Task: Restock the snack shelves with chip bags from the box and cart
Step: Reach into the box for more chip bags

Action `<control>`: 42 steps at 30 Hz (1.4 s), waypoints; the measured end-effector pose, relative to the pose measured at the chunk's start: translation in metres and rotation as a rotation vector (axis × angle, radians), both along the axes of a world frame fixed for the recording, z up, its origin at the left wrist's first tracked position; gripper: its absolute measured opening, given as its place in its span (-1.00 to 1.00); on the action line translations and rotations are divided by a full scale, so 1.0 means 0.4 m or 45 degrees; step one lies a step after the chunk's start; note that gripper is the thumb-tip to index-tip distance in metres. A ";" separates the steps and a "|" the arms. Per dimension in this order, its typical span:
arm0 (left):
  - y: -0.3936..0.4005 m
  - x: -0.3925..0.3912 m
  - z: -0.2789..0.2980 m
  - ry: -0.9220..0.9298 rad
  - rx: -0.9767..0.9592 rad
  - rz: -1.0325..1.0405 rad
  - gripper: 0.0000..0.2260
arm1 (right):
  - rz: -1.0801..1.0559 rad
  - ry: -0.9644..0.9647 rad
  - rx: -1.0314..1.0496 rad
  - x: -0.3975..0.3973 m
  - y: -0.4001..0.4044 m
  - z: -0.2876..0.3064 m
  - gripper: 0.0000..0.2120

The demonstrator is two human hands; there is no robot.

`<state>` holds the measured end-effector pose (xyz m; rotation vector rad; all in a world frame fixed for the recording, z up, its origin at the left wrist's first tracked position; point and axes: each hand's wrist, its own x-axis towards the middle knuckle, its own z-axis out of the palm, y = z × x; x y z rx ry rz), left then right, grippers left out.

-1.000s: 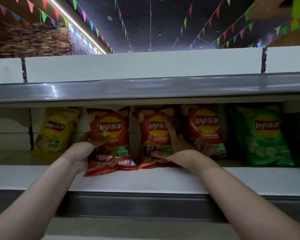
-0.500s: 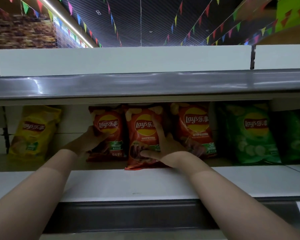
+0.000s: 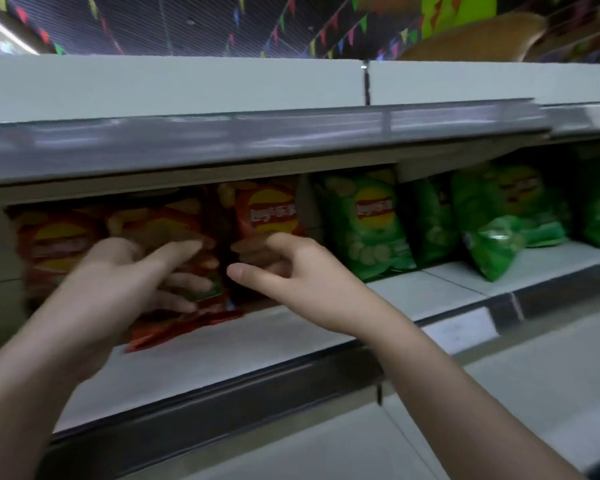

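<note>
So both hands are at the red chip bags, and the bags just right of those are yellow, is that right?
Not quite. In the head view the bags right of the red chip bags are green chip bags, not yellow. Both the left hand and right hand are at the red ones.

Lay's logo, red banner on yellow disc, on red chip bag (image 3: 265, 213), lettering blurred, probably Lay's plus Chinese characters. Same logo on green chip bag (image 3: 371, 223). White shelf tag (image 3: 459, 330) print unreadable.

3 red chip bags (image 3: 272, 211), about 5 green chip bags (image 3: 371, 223), 2 hands (image 3: 302, 268).
</note>
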<state>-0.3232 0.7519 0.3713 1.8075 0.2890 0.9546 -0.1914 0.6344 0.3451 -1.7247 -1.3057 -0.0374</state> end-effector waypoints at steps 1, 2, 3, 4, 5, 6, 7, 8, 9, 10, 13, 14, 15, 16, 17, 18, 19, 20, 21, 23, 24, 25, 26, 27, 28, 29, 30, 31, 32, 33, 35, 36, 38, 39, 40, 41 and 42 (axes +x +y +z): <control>-0.027 0.049 -0.010 -0.019 0.047 -0.090 -0.87 | 0.035 0.067 0.054 0.016 -0.053 -0.011 -0.65; -0.049 0.092 -0.022 -0.036 0.073 -0.182 -0.87 | 0.048 0.110 0.098 0.035 -0.108 -0.019 -0.62; -0.106 0.133 -0.021 -0.056 0.095 -0.290 -0.87 | 0.023 0.121 0.123 0.061 -0.167 -0.024 -0.58; -0.168 0.183 -0.020 -0.052 0.110 -0.389 -0.87 | -0.029 0.121 0.143 0.085 -0.227 -0.026 -0.56; -0.234 0.241 -0.023 -0.081 0.099 -0.489 -0.86 | -0.102 0.113 0.162 0.118 -0.303 -0.026 -0.57; -0.286 0.290 -0.028 -0.084 0.092 -0.565 -0.85 | -0.163 0.120 0.189 0.142 -0.363 -0.024 -0.60; -0.348 0.350 -0.034 -0.101 0.079 -0.656 -0.85 | -0.240 0.126 0.221 0.172 -0.436 -0.020 -0.64; -0.416 0.401 -0.032 -0.122 0.041 -0.718 -0.84 | -0.319 0.128 0.254 0.198 -0.502 -0.018 -0.69; -0.490 0.452 -0.031 -0.139 0.000 -0.783 -0.84 | -0.398 0.128 0.277 0.226 -0.572 -0.016 -0.72; -0.567 0.504 -0.034 -0.142 -0.026 -0.850 -0.84 | -0.481 0.123 0.294 0.257 -0.647 -0.016 -0.74; -0.797 0.641 -0.039 -0.130 -0.123 -1.015 -0.85 | -0.674 0.121 0.302 0.333 -0.875 -0.011 -0.76; -0.877 0.683 -0.040 -0.131 -0.143 -1.075 -0.85 | -0.729 0.126 0.288 0.356 -0.955 -0.008 -0.76; -0.945 0.721 -0.042 -0.131 -0.153 -1.131 -0.85 | -0.780 0.135 0.275 0.376 -1.025 -0.008 -0.75; -1.018 0.759 -0.045 -0.124 -0.170 -1.185 -0.85 | -0.826 0.146 0.268 0.397 -1.099 -0.007 -0.75; -1.087 0.795 -0.047 -0.115 -0.190 -1.233 -0.85 | -0.870 0.151 0.268 0.419 -1.169 -0.007 -0.75; -1.152 0.829 -0.049 -0.106 -0.210 -1.277 -0.85 | -0.905 0.158 0.269 0.442 -1.234 -0.007 -0.75; -1.216 0.862 -0.052 -0.098 -0.227 -1.317 -0.86 | -0.939 0.160 0.268 0.465 -1.296 -0.008 -0.76; -1.276 0.893 -0.054 -0.089 -0.238 -1.346 -0.86 | -0.967 0.167 0.268 0.488 -1.355 -0.009 -0.76; -1.332 0.923 -0.056 -0.084 -0.247 -1.364 -0.86 | -0.986 0.182 0.268 0.511 -1.409 -0.010 -0.76; -1.440 0.987 -0.060 -0.058 -0.229 -1.383 -0.85 | -1.021 0.221 0.280 0.564 -1.512 -0.014 -0.76; -1.486 1.018 -0.061 -0.042 -0.202 -1.385 -0.85 | -1.039 0.246 0.290 0.590 -1.556 -0.018 -0.76; -1.533 1.054 -0.061 -0.019 -0.167 -1.392 -0.84 | -1.064 0.270 0.301 0.620 -1.600 -0.025 -0.76; -1.576 1.093 -0.063 0.013 -0.124 -1.407 -0.84 | -1.093 0.294 0.309 0.651 -1.641 -0.034 -0.76; -1.618 1.133 -0.063 0.060 -0.079 -1.430 -0.84 | -1.124 0.320 0.315 0.683 -1.679 -0.044 -0.76; -1.662 1.178 -0.065 0.110 -0.032 -1.454 -0.84 | -1.153 0.350 0.322 0.720 -1.719 -0.055 -0.77; -1.704 1.222 -0.069 0.164 0.013 -1.477 -0.84 | -1.179 0.386 0.332 0.756 -1.756 -0.067 -0.77; -1.748 1.270 -0.074 0.205 0.052 -1.497 -0.84 | -1.206 0.418 0.345 0.798 -1.792 -0.079 -0.77; -1.789 1.316 -0.081 0.237 0.079 -1.516 -0.83 | -1.237 0.444 0.354 0.841 -1.827 -0.089 -0.77; -1.829 1.361 -0.088 0.259 0.097 -1.529 -0.83 | -1.262 0.466 0.361 0.886 -1.861 -0.099 -0.76; -1.866 1.408 -0.095 0.272 0.116 -1.536 -0.83 | -1.284 0.479 0.369 0.936 -1.895 -0.107 -0.76; -1.928 1.507 -0.104 0.272 0.170 -1.526 -0.84 | -1.298 0.475 0.391 1.042 -1.957 -0.116 -0.79; -1.953 1.559 -0.103 0.269 0.191 -1.512 -0.84 | -1.288 0.471 0.399 1.100 -1.986 -0.117 -0.80; -1.989 1.656 -0.088 0.265 0.218 -1.473 -0.86 | -1.262 0.458 0.410 1.210 -2.032 -0.110 -0.83; -2.011 1.710 -0.081 0.271 0.215 -1.447 -0.86 | -1.241 0.449 0.398 1.279 -2.056 -0.109 -0.83; -2.034 1.760 -0.076 0.282 0.218 -1.415 -0.87 | -1.218 0.443 0.393 1.342 -2.078 -0.111 -0.83; -2.059 1.809 -0.070 0.301 0.221 -1.377 -0.88 | -1.199 0.440 0.406 1.405 -2.099 -0.110 -0.83; -2.088 1.856 -0.065 0.337 0.234 -1.330 -0.89 | -1.188 0.436 0.411 1.470 -2.121 -0.111 -0.84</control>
